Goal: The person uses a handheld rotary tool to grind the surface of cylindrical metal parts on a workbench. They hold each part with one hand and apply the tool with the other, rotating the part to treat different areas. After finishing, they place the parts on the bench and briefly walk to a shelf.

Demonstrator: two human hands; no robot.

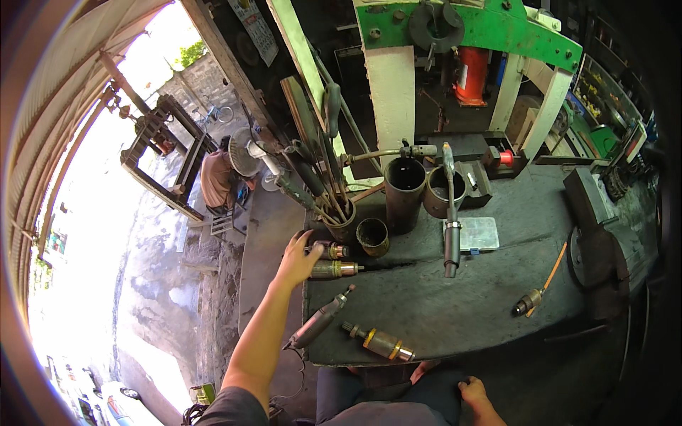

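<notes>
At the workbench's left edge, my left hand (297,260) reaches over two metal motor armatures lying side by side. Its fingers are spread, at the end of the farther armature (331,250); the nearer armature (334,269) lies beside the palm. Whether the fingertips touch the metal is hard to see. Closer to me rests a dark handheld rotary tool (318,323) with a thin cord. Another armature with yellow bands (383,344) lies by the front edge. My right hand (474,392) rests on my thigh with its fingers curled, and nothing shows in it.
Behind the armatures stand a small cup (373,237), a tall dark cylinder (406,195) and a holder of tools (342,226). A silver long-necked tool (451,241) lies by a clear plastic box (479,234). A green-beamed press (483,32) rises behind. A person (219,181) sits left.
</notes>
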